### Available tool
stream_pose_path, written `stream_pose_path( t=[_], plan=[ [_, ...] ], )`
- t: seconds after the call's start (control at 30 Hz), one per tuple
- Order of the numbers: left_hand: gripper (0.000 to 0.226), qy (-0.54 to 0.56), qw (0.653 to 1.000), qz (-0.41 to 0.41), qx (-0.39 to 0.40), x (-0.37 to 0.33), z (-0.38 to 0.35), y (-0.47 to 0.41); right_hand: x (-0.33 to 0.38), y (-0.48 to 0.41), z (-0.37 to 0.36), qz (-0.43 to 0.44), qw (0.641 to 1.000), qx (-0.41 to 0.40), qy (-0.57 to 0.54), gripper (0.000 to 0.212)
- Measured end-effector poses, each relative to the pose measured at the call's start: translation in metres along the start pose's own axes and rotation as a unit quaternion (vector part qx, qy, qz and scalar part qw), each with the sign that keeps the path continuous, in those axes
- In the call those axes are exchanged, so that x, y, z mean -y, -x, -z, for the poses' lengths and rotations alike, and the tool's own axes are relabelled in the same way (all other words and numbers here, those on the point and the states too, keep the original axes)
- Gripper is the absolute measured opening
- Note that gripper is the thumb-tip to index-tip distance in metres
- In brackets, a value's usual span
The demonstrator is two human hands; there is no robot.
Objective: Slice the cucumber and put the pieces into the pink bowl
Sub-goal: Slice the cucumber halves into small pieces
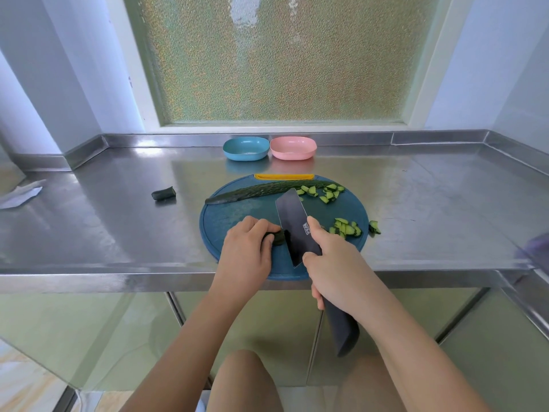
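On the round blue cutting board (237, 212), my left hand (245, 248) grips a short dark cucumber stub (278, 237). My right hand (332, 263) holds the handle of a black cleaver (292, 221), whose blade stands just right of the stub. A long cucumber half (261, 190) lies across the back of the board. Cut pieces (326, 193) sit at the back right, and more slices (347, 227) lie right of the knife. The pink bowl (293, 147) stands at the back of the counter.
A blue bowl (246, 148) stands left of the pink one. A cucumber end piece (163, 193) lies on the steel counter (118, 221) left of the board. White paper (20, 194) lies at the far left. One slice (375, 227) sits off the board's right edge.
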State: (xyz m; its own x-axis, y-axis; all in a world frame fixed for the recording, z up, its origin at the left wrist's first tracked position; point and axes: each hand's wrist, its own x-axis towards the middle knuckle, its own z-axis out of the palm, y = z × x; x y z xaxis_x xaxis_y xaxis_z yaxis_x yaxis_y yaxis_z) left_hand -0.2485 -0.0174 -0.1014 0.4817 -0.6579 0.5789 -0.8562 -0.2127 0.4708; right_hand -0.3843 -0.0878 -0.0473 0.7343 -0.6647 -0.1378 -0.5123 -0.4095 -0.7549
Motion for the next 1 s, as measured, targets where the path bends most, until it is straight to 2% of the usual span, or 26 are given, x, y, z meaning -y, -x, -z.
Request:
stream_pose_path(
  t=[0.27, 0.4, 0.63, 1.0],
  plan=[
    [0.02, -0.004, 1.0, 0.003, -0.008, -0.001, 0.001, 0.001, 0.005, 0.004, -0.01, 0.008, 0.997, -0.009, 0.072, 0.073],
    [0.01, 0.004, 1.0, 0.012, -0.016, -0.001, 0.0, 0.001, -0.006, 0.014, -0.002, 0.004, 0.999, -0.011, 0.047, 0.069],
    [0.008, 0.001, 1.0, 0.0, -0.022, -0.002, 0.0, 0.001, -0.009, 0.017, -0.001, 0.02, 0.999, -0.017, -0.044, 0.068],
    [0.008, 0.004, 1.0, -0.005, -0.026, -0.001, -0.001, 0.001, -0.004, 0.015, 0.001, 0.021, 0.999, -0.021, -0.033, 0.068]
  ],
)
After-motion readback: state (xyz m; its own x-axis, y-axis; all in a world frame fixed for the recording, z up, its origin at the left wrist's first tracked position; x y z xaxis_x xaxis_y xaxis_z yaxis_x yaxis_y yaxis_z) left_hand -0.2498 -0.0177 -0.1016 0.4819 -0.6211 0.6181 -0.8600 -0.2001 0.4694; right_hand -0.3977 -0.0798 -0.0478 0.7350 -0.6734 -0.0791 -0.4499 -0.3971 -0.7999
